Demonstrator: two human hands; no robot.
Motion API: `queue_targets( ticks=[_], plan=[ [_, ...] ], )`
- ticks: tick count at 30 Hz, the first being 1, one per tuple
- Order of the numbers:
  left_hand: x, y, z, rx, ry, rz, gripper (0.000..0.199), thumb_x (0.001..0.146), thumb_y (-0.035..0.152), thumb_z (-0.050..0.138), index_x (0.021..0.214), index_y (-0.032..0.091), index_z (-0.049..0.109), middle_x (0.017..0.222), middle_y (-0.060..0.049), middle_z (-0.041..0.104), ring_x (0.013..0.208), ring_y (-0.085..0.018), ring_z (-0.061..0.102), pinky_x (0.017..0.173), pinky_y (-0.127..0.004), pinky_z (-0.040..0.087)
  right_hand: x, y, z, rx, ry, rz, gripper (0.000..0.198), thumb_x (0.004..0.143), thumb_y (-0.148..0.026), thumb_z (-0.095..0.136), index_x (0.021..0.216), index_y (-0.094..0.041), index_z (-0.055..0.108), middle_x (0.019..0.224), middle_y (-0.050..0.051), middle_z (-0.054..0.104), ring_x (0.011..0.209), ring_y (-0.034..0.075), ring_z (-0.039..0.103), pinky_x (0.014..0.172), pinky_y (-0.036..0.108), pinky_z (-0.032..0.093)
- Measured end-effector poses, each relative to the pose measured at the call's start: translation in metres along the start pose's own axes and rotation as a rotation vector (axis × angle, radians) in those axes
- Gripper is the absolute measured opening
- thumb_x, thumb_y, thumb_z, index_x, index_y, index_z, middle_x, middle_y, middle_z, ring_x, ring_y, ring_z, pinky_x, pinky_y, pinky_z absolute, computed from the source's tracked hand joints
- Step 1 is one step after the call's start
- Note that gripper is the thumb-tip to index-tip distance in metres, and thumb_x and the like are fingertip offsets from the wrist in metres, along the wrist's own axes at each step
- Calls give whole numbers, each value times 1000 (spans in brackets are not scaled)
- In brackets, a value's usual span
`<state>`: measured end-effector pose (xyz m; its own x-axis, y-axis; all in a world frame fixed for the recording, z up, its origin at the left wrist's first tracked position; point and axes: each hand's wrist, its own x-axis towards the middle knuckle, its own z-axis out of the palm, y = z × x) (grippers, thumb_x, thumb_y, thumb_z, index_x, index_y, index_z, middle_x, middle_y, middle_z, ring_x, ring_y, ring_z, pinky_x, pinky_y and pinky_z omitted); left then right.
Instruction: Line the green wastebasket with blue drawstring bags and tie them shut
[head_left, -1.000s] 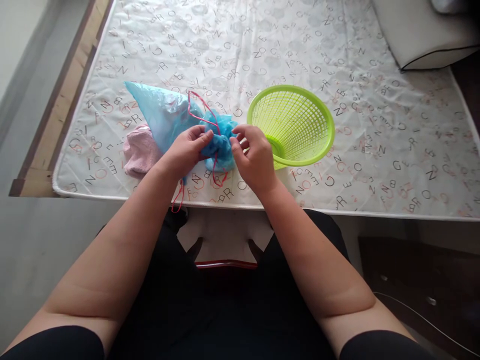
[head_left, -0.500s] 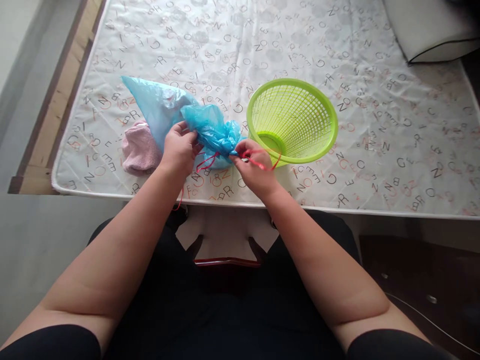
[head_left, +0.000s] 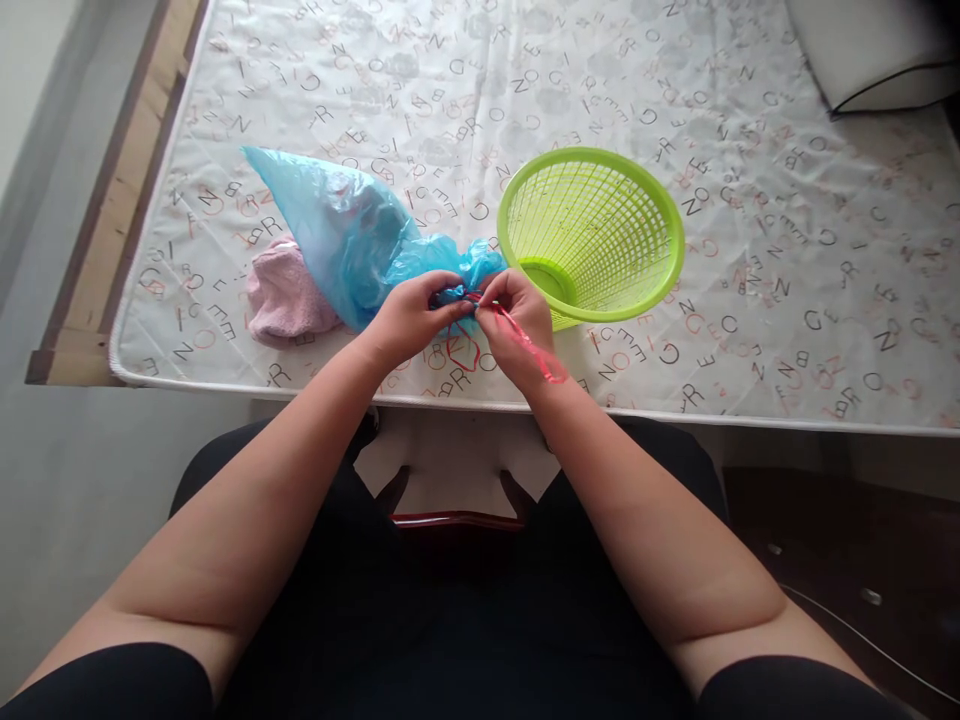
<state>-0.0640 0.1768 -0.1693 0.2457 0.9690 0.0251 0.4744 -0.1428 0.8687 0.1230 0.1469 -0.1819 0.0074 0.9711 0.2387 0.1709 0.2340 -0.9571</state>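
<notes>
A blue plastic bag [head_left: 337, 220] lies on its side, bulging with contents I cannot make out, its gathered neck toward the right. My left hand [head_left: 416, 315] pinches the bag's bunched neck between thumb and fingers. Close beside it, my right hand [head_left: 517, 320] is closed on a red drawstring [head_left: 529, 350] at the same spot; the string trails over the back of that hand. A red loop also hangs below my fingertips. Left of the bag, partly behind it, sits a crumpled pink cloth [head_left: 285, 295].
A lime-green plastic basket [head_left: 679, 235] with lattice sides stands just right of my right hand, its mouth tilted toward me. The letter-printed tabletop [head_left: 787, 330] ends in a white edge close to my body. A white object [head_left: 877, 55] with dark piping is at the far right.
My left hand has moved right along the bag to its neck, meeting my right hand. The red string now trails down over my right hand and wrist.
</notes>
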Motion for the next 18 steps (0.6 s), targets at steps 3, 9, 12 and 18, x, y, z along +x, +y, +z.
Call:
queue_targets(
  ticks=[3, 9, 12, 18],
  plan=[
    [2, 0, -3, -228, 19, -61, 23, 84, 31, 95, 97, 20, 79, 81, -1, 74, 73, -16, 67, 70, -29, 55, 1, -3, -2, 24, 4, 19, 23, 92, -11, 66, 89, -27, 51, 91, -1, 61, 87, 17, 63, 86, 35, 57],
    [4, 2, -5, -513, 78, -157, 27, 87, 35, 93, 98, 21, 73, 80, -2, 76, 72, -16, 71, 65, -26, 56, 2, -8, -2, 55, -84, 90, 31, 85, -5, 58, 108, -26, 60, 101, 1, 67, 91, 17, 66, 84, 33, 59],
    [6, -3, -6, -550, 138, -206, 28, 90, 35, 90, 102, 24, 68, 79, 0, 74, 73, -17, 73, 65, -26, 57, 0, -7, -1, 56, -177, 104, 29, 93, -16, 63, 120, -27, 63, 107, 2, 71, 88, 16, 68, 78, 32, 59],
    [6, -6, -7, -474, 170, -146, 22, 96, 36, 86, 97, 23, 68, 81, -1, 71, 70, -15, 67, 61, -25, 52, -2, -9, -1, 119, -231, 234, 33, 110, -60, 57, 115, -28, 65, 75, -4, 61, 55, 13, 54, 54, 29, 47]
  ],
)
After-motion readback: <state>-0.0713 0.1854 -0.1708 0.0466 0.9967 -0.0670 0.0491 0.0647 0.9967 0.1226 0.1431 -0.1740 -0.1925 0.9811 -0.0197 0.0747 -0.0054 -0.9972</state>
